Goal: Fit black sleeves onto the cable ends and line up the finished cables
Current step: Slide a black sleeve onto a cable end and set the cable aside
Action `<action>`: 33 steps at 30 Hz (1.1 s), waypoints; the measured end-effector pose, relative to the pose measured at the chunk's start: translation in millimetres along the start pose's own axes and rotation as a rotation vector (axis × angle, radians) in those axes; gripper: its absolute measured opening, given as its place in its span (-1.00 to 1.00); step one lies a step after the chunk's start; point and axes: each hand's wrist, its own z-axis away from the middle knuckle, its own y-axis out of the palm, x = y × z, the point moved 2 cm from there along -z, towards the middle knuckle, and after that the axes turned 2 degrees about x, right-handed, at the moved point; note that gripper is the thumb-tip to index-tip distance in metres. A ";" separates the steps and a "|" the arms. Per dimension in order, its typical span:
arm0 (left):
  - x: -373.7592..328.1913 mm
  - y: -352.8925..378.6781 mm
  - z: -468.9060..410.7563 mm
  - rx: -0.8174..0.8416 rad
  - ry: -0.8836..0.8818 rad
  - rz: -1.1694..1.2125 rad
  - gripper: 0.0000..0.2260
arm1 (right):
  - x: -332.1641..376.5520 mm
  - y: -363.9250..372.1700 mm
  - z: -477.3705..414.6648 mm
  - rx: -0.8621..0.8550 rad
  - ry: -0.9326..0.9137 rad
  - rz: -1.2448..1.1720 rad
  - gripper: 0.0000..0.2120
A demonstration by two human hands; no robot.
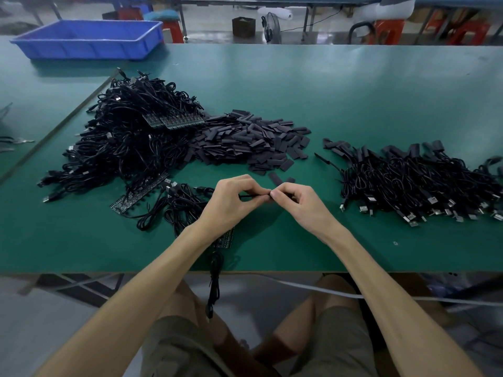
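My left hand (231, 200) and my right hand (296, 202) meet above the green table, fingertips almost touching. Between them runs a thin black cable end (254, 196); both hands pinch it. Whether a sleeve is on it is hidden by my fingers. The cable's coil (215, 270) hangs over the table's front edge under my left forearm. A heap of flat black sleeves (253, 140) lies just beyond my hands. A big tangle of bare cables (128, 137) is at the left. Sleeved cables (419, 183) lie in a pile at the right.
A blue plastic bin (89, 39) stands at the far left corner of the green table (353, 99). A few loose cables with small circuit boards (163, 205) lie left of my left hand. Red stools and a fan stand on the floor beyond.
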 end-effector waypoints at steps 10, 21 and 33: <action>2.7 -0.7 -2.3 0.010 -0.023 0.024 -0.91 | 0.8 0.4 0.2 0.004 -0.015 -0.027 -0.85; 3.9 -4.2 -3.0 -0.055 -0.056 0.031 -0.91 | 9.4 0.5 2.8 -0.078 0.004 -0.073 -0.75; 2.4 -1.9 -4.3 0.032 -0.117 0.029 -0.96 | 9.0 -1.1 4.5 -0.126 0.012 -0.127 -0.77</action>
